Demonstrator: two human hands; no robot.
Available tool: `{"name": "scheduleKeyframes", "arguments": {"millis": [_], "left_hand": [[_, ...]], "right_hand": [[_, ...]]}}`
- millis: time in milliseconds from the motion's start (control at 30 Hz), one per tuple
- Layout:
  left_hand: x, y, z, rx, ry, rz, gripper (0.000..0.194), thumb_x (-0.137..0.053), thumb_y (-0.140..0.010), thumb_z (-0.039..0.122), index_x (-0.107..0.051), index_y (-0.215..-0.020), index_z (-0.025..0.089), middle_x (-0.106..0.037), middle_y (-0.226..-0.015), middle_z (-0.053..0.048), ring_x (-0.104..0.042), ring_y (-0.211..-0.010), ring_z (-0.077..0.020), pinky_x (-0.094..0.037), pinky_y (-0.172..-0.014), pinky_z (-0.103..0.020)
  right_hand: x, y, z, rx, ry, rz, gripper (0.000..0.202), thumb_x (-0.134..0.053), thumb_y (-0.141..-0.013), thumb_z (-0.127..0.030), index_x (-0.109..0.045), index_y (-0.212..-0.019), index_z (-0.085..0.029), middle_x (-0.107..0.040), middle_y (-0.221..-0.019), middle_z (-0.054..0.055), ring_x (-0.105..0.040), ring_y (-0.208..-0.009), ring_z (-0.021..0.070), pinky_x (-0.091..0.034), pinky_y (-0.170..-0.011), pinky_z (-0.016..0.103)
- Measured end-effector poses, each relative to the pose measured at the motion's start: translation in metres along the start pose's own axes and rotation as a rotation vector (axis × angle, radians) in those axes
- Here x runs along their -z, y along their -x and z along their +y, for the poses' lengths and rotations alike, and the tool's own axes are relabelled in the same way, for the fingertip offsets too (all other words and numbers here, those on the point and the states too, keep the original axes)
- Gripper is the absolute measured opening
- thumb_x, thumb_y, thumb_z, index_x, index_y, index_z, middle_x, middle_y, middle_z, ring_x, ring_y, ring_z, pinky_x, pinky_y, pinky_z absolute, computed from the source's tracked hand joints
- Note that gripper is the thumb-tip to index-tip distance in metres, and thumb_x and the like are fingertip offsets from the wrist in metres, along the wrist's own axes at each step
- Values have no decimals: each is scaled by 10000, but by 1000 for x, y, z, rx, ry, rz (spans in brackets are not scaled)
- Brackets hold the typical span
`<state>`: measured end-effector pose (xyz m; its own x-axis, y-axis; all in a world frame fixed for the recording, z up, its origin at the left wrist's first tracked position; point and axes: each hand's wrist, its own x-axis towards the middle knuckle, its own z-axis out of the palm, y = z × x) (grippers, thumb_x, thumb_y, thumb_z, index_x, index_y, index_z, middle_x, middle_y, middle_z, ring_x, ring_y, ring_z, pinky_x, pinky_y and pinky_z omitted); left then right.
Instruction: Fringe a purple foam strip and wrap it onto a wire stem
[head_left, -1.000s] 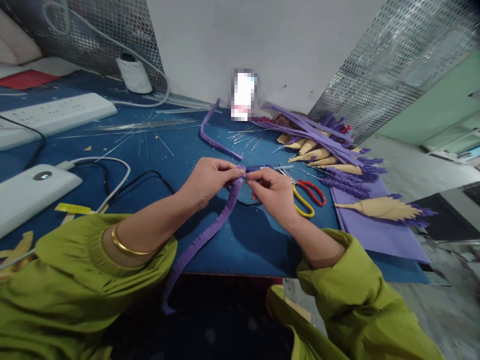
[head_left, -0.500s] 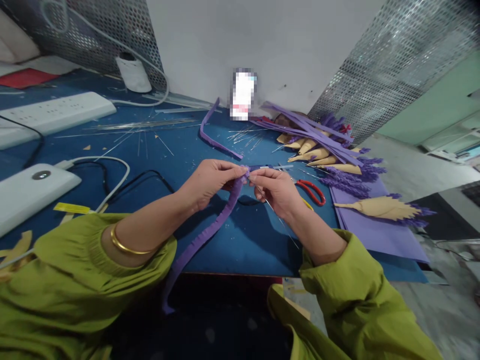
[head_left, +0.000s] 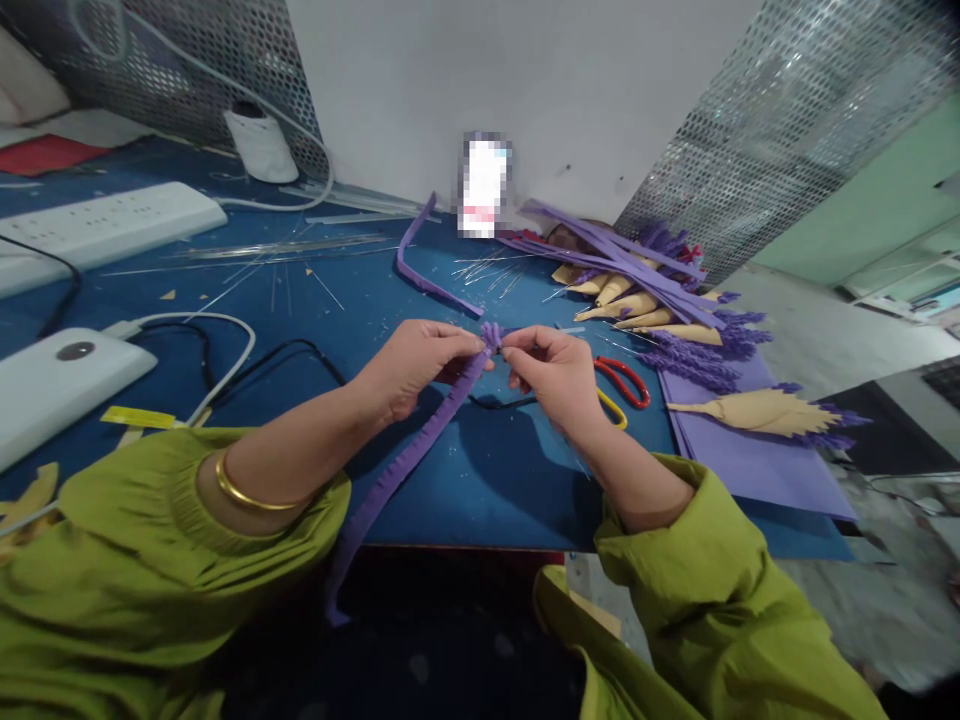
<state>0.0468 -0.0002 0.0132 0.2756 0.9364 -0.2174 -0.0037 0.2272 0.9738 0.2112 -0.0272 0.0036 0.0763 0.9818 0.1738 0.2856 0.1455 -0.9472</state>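
Since the earlier frame, I see the frilled top [head_left: 492, 333] of the purple strip [head_left: 424, 441] fan upward. The left hand [head_left: 415, 370] pinches the crimped strip, whose tail drops past the blue table's [head_left: 510, 490] front edge. Bare tabletop lies open below the hands. The right hand's [head_left: 556, 375] thumb and forefinger press together at the frill; I cannot tell on what. Beyond lie looped scissor handles [head_left: 642, 388] and smooth purple sheets [head_left: 724, 465].
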Motion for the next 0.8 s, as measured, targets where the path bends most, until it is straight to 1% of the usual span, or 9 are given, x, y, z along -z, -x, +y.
{"name": "scheduleKeyframes", "arguments": {"millis": [33, 100, 167, 200, 267, 433, 533, 667, 800], "left_hand": [[0, 0, -1, -8, -4, 10, 116, -726, -628, 289, -748, -638, 176, -706, -653, -35, -561, -605, -134, -439, -600, -256], [0, 0, -2, -24, -9, 27, 110, -729, -622, 287, -739, -623, 177, -669, -619, -14, -534, -586, -122, -418, -570, -244], [-1, 0, -4, -31, -5, 47, 109, -734, -614, 284, -728, -604, 175, -631, -594, 2, -513, -573, -114, -406, -551, -239], [-1, -1, -5, -29, -2, 54, 111, -735, -609, 282, -726, -599, 173, -622, -591, 4, -510, -573, -114, -405, -548, -239], [-2, -1, -6, -17, 6, 60, 115, -733, -601, 281, -726, -596, 166, -622, -594, -2, -515, -578, -120, -410, -548, -243], [-5, 0, -8, -8, 58, 43, 104, -725, -592, 271, -720, -582, 168, -628, -606, -8, -516, -579, -116, -409, -561, -240], [-5, -1, -10, -11, 60, 59, 155, -760, -587, 313, -716, -588, 164, -616, -593, -4, -492, -564, -106, -379, -545, -232], [-4, -3, -11, -2, 59, 133, 225, -798, -553, 352, -706, -579, 148, -582, -543, 4, -439, -513, -91, -302, -491, -230], [-2, -5, -10, -19, 31, 166, 197, -772, -573, 333, -691, -565, 154, -588, -534, 9, -437, -496, -88, -278, -478, -234]], "right_hand": [[0, 1, 0, 63, 74, 22, 72, -624, -751, -224, -673, -771, -174, -591, -561, -33, -543, -470, 107, -413, -460, 229], [0, 4, 1, 237, 247, 70, 85, -587, -779, -185, -672, -776, -181, -607, -632, -15, -563, -545, 117, -444, -532, 241], [-1, 7, 1, 404, 429, 97, 124, -556, -805, -149, -671, -780, -189, -616, -697, -2, -565, -617, 121, -449, -600, 243], [-1, 8, 1, 462, 510, 103, 143, -543, -820, -138, -671, -786, -192, -620, -719, 2, -564, -640, 122, -443, -616, 240], [-2, 11, 1, 532, 640, 111, 167, -523, -855, -133, -674, -814, -192, -633, -759, 11, -571, -665, 123, -427, -618, 236], [-4, 14, 5, 608, 893, 119, 221, -467, -930, -164, -680, -876, -186, -655, -804, 31, -588, -663, 130, -391, -571, 246], [-7, 16, 8, 626, 993, 100, 253, -434, -959, -179, -684, -922, -180, -668, -842, 49, -601, -682, 139, -383, -553, 254], [-8, 17, 11, 637, 1011, 32, 287, -416, -968, -167, -674, -1091, -175, -685, -956, 70, -626, -748, 149, -415, -566, 256], [-6, 18, 7, 626, 982, -48, 343, -402, -953, -132, -649, -1190, -156, -684, -1033, 88, -644, -816, 161, -452, -599, 255]]}}
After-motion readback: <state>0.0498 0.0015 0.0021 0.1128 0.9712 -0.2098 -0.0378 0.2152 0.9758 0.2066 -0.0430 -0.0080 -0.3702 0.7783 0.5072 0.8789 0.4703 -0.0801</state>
